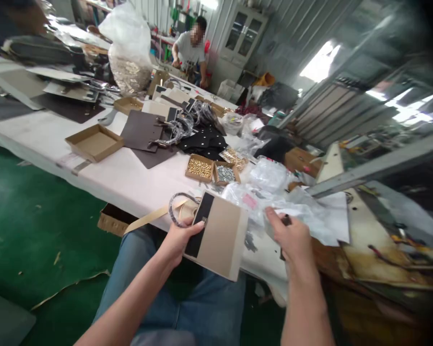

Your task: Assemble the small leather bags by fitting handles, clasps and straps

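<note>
My left hand [182,235] grips a beige bag panel [222,230] with a black strip along one edge, the thumb pressing on the strip beside a small metal fitting. A round bag handle [173,209] in clear wrap loops out from that edge. To the right, apart from the panel, my right hand [292,235] is closed around a small dark tool [286,220]; only its end shows, so its kind is unclear. Just beyond the panel are a box of gold-coloured metal pieces [199,167] and another of silver-coloured pieces [225,174].
A shallow cardboard tray [95,142] stands on the white table [137,178], near dark brown panels [143,129] and wrapped handles [182,127]. Clear plastic bags [270,173] lie at right, by a metal post [375,163]. Farther back, a person [191,48] leans over a workplace.
</note>
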Action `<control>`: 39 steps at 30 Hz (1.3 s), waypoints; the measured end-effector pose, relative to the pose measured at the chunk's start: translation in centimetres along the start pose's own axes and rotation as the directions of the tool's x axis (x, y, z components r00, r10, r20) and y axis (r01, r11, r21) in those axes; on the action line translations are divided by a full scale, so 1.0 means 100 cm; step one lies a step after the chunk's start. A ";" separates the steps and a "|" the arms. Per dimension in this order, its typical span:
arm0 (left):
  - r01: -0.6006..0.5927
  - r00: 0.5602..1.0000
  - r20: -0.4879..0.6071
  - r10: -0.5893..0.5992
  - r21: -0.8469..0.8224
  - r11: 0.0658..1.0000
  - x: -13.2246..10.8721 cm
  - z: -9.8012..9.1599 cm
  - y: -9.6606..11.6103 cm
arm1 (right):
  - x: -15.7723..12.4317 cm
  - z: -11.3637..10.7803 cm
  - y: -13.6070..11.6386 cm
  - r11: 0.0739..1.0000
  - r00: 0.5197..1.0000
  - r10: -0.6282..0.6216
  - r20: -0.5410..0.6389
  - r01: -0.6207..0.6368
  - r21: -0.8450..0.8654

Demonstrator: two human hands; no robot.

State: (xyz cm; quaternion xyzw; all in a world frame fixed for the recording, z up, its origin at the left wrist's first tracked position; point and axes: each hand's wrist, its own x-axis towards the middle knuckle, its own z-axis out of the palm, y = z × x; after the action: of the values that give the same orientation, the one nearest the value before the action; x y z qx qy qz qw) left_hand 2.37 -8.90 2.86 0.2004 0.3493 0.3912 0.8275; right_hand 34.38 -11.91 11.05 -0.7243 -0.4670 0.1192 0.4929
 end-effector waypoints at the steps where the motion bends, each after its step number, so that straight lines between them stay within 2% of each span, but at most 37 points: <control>1: -0.008 1.000 0.007 0.008 0.025 1.000 -0.002 0.003 0.002 | -0.003 -0.012 0.023 0.982 0.999 -0.035 0.007 0.035 -0.185; 3: -0.026 1.000 0.016 0.025 0.072 0.997 -0.005 0.009 0.005 | -0.012 -0.027 0.066 0.912 0.993 -0.099 0.056 0.114 -0.394; 5: -0.043 0.999 0.009 0.042 0.126 0.991 -0.009 0.013 0.011 | -0.024 -0.034 0.099 0.857 0.985 -0.135 0.104 0.169 -0.486; 7: -0.061 0.998 -0.014 0.065 0.201 0.978 -0.014 0.015 0.016 | -0.034 -0.037 0.121 0.801 0.979 -0.152 0.135 0.202 -0.563; 10: -0.067 0.995 -0.050 0.087 0.318 0.946 -0.023 0.014 0.023 | -0.038 -0.045 0.143 0.729 0.963 -0.176 0.203 0.266 -0.631; 13: -0.065 0.996 -0.028 0.080 0.357 0.932 -0.032 0.010 0.027 | -0.032 -0.054 0.163 0.727 0.928 -0.208 0.310 0.359 -0.585; 15: -0.102 0.994 0.006 0.108 0.384 0.918 -0.037 0.007 0.027 | -0.030 -0.055 0.171 0.752 0.922 -0.239 0.305 0.374 -0.542; 16: -0.141 0.989 0.015 0.148 0.419 0.897 -0.039 0.006 0.026 | -0.030 -0.055 0.171 0.768 0.929 -0.259 0.264 0.364 -0.526; 18: -0.243 0.962 0.026 0.272 0.539 0.806 -0.045 0.005 0.023 | -0.036 -0.052 0.158 0.810 0.940 -0.311 0.143 0.341 -0.477; 20: -0.335 0.913 0.057 0.404 0.670 0.663 -0.051 0.007 0.019 | -0.045 -0.047 0.127 0.865 0.941 -0.331 0.067 0.331 -0.377; 21: -0.369 0.889 0.088 0.449 0.718 0.590 -0.055 0.010 0.016 | -0.049 -0.044 0.105 0.896 0.943 -0.322 0.084 0.332 -0.296; 23: -0.441 0.843 0.183 0.506 0.773 0.456 -0.062 0.017 0.013 | -0.054 -0.035 0.057 0.932 0.914 -0.273 0.299 0.328 -0.154; 25: -0.537 0.778 0.312 0.546 0.781 0.319 -0.071 0.026 0.011 | -0.051 -0.025 0.013 0.925 0.851 -0.268 0.452 0.359 -0.126; 27: -0.649 0.686 0.473 0.553 0.741 0.173 -0.080 0.034 0.012 | -0.045 -0.018 -0.019 0.937 0.788 -0.251 0.561 0.343 -0.061; 30: -0.791 0.506 0.706 0.495 0.609 -0.061 -0.097 0.041 0.014 | -0.037 -0.017 -0.047 0.974 0.634 -0.214 0.743 0.194 0.115; 32: -0.811 0.405 0.800 0.443 0.538 -0.229 -0.109 0.041 0.014 | -0.039 -0.021 -0.058 0.973 0.533 -0.229 0.815 0.095 0.211; 33: -0.797 0.381 0.825 0.417 0.521 -0.304 -0.114 0.040 0.013 | -0.041 -0.023 -0.061 0.966 0.506 -0.247 0.827 0.062 0.251; 35: -0.751 0.373 0.847 0.378 0.515 -0.413 -0.124 0.035 0.010 | -0.051 -0.026 -0.064 0.951 0.491 -0.277 0.826 0.016 0.309; 37: -0.707 0.378 0.849 0.370 0.523 -0.477 -0.131 0.029 0.007 | -0.063 -0.027 -0.061 0.943 0.500 -0.276 0.821 -0.023 0.331; 39: -0.666 0.377 0.840 0.389 0.538 -0.516 -0.136 0.022 0.004 | -0.076 -0.028 -0.053 0.948 0.534 -0.251 0.807 -0.031 0.316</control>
State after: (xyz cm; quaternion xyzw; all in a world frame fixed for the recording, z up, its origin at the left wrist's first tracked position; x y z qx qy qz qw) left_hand -2.31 -19.47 10.34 0.8875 0.2378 0.3856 0.0839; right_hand 29.10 -19.23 14.64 -0.4657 -0.6676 0.4870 0.3168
